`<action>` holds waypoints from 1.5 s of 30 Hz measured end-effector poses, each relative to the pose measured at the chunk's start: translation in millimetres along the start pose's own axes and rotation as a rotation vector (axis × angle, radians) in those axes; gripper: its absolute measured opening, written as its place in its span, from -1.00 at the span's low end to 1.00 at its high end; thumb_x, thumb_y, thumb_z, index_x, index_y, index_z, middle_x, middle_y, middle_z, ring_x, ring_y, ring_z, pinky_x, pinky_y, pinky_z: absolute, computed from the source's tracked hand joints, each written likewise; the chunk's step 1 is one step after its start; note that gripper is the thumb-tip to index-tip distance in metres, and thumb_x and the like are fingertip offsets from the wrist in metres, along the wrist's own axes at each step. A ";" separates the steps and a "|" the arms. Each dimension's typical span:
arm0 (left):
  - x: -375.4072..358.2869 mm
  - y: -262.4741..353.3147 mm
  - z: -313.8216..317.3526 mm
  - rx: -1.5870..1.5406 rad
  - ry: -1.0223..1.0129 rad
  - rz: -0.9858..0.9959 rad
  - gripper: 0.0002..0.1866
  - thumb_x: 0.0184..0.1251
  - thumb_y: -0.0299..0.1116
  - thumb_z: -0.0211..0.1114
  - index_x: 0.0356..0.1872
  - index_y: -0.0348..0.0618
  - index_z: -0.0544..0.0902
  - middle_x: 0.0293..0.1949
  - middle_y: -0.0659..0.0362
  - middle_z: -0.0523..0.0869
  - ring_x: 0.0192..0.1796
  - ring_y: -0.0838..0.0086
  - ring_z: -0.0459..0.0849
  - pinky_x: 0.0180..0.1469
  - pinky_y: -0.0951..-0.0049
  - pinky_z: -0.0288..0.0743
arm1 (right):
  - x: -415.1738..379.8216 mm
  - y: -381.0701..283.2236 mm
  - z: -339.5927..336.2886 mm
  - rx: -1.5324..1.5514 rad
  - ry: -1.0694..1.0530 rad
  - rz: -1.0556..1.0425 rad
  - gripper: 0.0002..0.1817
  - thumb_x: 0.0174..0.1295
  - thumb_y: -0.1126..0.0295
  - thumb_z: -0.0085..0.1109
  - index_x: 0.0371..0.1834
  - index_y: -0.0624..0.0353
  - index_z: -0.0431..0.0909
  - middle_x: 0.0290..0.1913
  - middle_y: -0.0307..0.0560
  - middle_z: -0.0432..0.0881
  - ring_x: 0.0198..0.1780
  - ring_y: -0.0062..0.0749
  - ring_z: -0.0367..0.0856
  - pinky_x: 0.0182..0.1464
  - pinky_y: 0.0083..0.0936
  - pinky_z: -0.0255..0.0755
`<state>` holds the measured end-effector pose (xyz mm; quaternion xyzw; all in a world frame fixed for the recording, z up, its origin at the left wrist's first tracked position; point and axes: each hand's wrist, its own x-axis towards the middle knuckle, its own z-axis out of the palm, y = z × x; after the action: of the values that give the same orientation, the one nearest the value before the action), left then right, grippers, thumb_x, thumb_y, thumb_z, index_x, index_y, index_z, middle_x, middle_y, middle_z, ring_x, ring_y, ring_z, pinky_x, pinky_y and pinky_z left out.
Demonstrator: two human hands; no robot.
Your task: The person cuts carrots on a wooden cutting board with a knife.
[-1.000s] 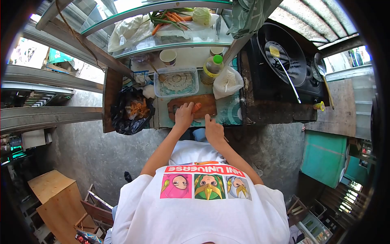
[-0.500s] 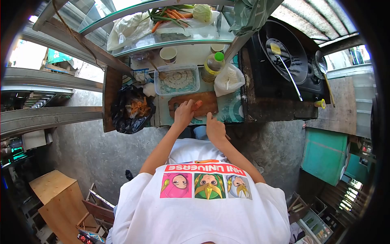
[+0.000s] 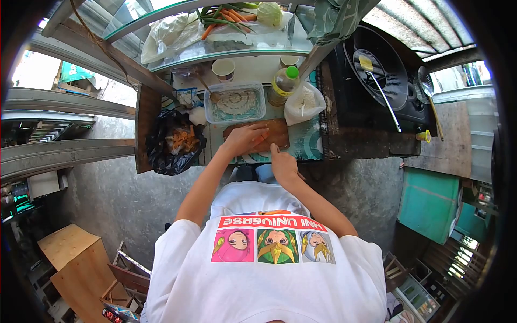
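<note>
A wooden cutting board lies on the worktop in front of me. My left hand rests over it, fingers stretched to the right and laid across an orange piece of carrot, which is mostly covered. Just right of it, at the board's near edge, my right hand is closed round a knife. Only the end of its handle shows clearly; the blade is hard to make out. Behind the board stands a clear plastic tub with a spoon leaning in it.
A black bag of peelings sits at left. Right of the tub are a green-capped bottle and a bag of white powder. A wok rests on the stove at right. Carrots and cabbage lie on the glass shelf.
My left hand has flattened and shifted slightly up and right, now covering most of the carrot piece. My right hand has risen a little toward the board, still gripping the knife.
</note>
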<state>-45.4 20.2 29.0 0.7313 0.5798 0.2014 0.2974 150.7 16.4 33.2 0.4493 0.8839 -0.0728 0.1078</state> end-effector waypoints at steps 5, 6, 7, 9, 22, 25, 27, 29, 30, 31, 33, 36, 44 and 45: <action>16.3 -6.7 -6.5 0.125 -0.164 0.040 -0.65 0.23 -0.33 0.16 0.06 0.07 0.63 0.02 0.25 0.69 -0.07 0.18 0.69 -0.08 0.22 0.58 | 9.9 -3.8 -13.0 0.009 -0.062 -0.006 -0.75 0.19 0.43 0.10 -0.08 0.14 0.33 -0.48 -0.06 0.67 -0.42 -0.26 0.75 -0.49 -0.39 0.60; 19.4 -6.7 -7.6 0.163 -0.241 0.012 -0.67 0.24 -0.32 0.15 0.03 0.07 0.65 -0.07 0.25 0.74 -0.13 0.17 0.71 -0.13 0.21 0.58 | 11.7 -4.5 -14.8 0.015 -0.083 -0.006 -0.75 0.19 0.44 0.10 -0.08 0.13 0.34 -0.45 -0.07 0.69 -0.42 -0.26 0.75 -0.48 -0.37 0.61; 22.5 -9.7 -6.0 0.163 -0.240 0.011 -0.67 0.24 -0.32 0.15 0.03 0.07 0.65 -0.07 0.25 0.74 -0.13 0.17 0.71 -0.13 0.21 0.58 | 14.7 -4.6 -15.4 0.015 -0.082 -0.007 -0.75 0.19 0.44 0.10 -0.08 0.13 0.34 -0.45 -0.07 0.69 -0.42 -0.26 0.75 -0.48 -0.37 0.61; 26.2 -16.1 -0.8 0.198 -0.213 0.067 -0.75 0.26 -0.33 0.13 -0.08 0.11 0.68 -0.29 0.28 0.75 -0.26 0.26 0.73 -0.28 0.21 0.57 | 19.4 -6.2 -15.7 0.022 -0.143 -0.005 -0.75 0.19 0.44 0.10 -0.07 0.13 0.38 -0.37 -0.05 0.72 -0.37 -0.23 0.76 -0.46 -0.35 0.62; 46.1 -28.6 3.3 0.123 -0.228 0.063 -0.89 0.00 -0.33 0.16 -0.61 0.04 0.62 -0.74 0.35 0.60 -0.46 0.33 0.69 -0.44 0.29 0.50 | 23.7 2.4 3.6 0.131 -0.019 -0.065 -0.79 0.19 0.45 0.04 -0.11 0.19 0.41 -0.55 0.04 0.68 -0.50 -0.13 0.72 -0.48 -0.29 0.60; 49.8 -26.6 -2.7 0.185 -0.370 0.022 -0.80 0.26 -0.27 0.11 -0.49 -0.01 0.66 -0.48 0.13 0.72 -0.34 0.15 0.71 -0.32 0.18 0.53 | 22.5 3.5 9.0 0.135 -0.003 -0.070 -0.79 0.24 0.44 -0.02 -0.07 0.16 0.40 -0.53 0.03 0.68 -0.49 -0.14 0.73 -0.47 -0.29 0.58; 50.3 -24.7 -6.3 0.176 -0.395 0.037 -0.81 0.23 -0.28 0.12 -0.48 0.00 0.67 -0.50 0.14 0.71 -0.34 0.16 0.72 -0.32 0.19 0.54 | 22.6 4.2 13.7 0.127 -0.011 -0.074 -0.75 0.25 0.43 -0.03 -0.01 0.17 0.40 -0.54 0.03 0.67 -0.50 -0.15 0.72 -0.49 -0.30 0.58; 52.0 -21.3 -7.9 0.160 -0.425 0.003 -0.82 0.22 -0.28 0.13 -0.47 0.00 0.67 -0.51 0.14 0.71 -0.34 0.16 0.72 -0.32 0.19 0.54 | 20.1 6.8 23.7 0.148 0.022 -0.080 -0.71 0.25 0.44 -0.03 0.04 0.20 0.39 -0.55 0.04 0.67 -0.51 -0.13 0.72 -0.50 -0.27 0.59; 53.1 -20.5 -8.7 0.142 -0.454 -0.028 -0.83 0.20 -0.29 0.13 -0.45 0.01 0.68 -0.52 0.14 0.71 -0.34 0.16 0.72 -0.32 0.19 0.54 | 19.2 8.8 29.7 0.167 0.054 -0.084 -0.66 0.24 0.44 -0.04 0.09 0.24 0.37 -0.56 0.05 0.66 -0.52 -0.10 0.71 -0.50 -0.25 0.59; 53.7 -22.5 -7.0 0.146 -0.450 -0.027 -0.83 0.20 -0.29 0.13 -0.45 0.01 0.68 -0.52 0.14 0.71 -0.34 0.16 0.72 -0.32 0.19 0.54 | 18.7 11.6 37.1 0.166 0.059 -0.085 -0.66 0.24 0.44 -0.04 0.09 0.24 0.37 -0.56 0.05 0.66 -0.52 -0.10 0.71 -0.50 -0.25 0.59; 52.5 -23.6 -3.6 0.218 -0.388 0.035 -0.84 0.20 -0.30 0.13 -0.43 0.01 0.69 -0.50 0.13 0.72 -0.34 0.16 0.72 -0.31 0.20 0.55 | 15.8 16.4 45.6 0.195 0.018 -0.087 -0.60 0.26 0.43 -0.05 0.18 0.22 0.34 -0.53 0.09 0.67 -0.49 -0.08 0.71 -0.47 -0.22 0.59; 51.0 -25.4 -0.6 0.178 -0.359 0.006 -0.86 0.17 -0.30 0.16 -0.44 0.00 0.68 -0.47 0.12 0.73 -0.33 0.15 0.72 -0.31 0.19 0.55 | 15.4 16.9 50.3 0.223 0.022 -0.090 -0.60 0.26 0.43 -0.06 0.19 0.20 0.34 -0.50 0.10 0.67 -0.46 -0.07 0.71 -0.45 -0.20 0.59; 55.0 -38.2 6.5 0.294 -0.283 0.105 -0.89 0.06 -0.33 0.20 -0.53 0.03 0.70 -0.58 0.24 0.71 -0.39 0.23 0.72 -0.36 0.27 0.56 | 30.4 7.4 33.3 0.217 0.018 -0.093 -0.57 0.24 0.45 -0.05 0.20 0.25 0.32 -0.48 0.07 0.68 -0.45 -0.08 0.72 -0.44 -0.25 0.60; 52.3 -35.2 3.7 0.318 -0.285 0.106 -0.88 0.07 -0.32 0.20 -0.53 0.04 0.70 -0.59 0.24 0.71 -0.40 0.23 0.72 -0.37 0.27 0.57 | 31.2 5.7 36.7 0.207 0.005 -0.092 -0.56 0.24 0.45 -0.05 0.21 0.26 0.31 -0.49 0.07 0.68 -0.45 -0.07 0.72 -0.44 -0.25 0.60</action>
<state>-55.7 75.3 0.1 0.8195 0.5171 0.0177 0.2463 142.0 35.8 -10.5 0.4174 0.8915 -0.1675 0.0552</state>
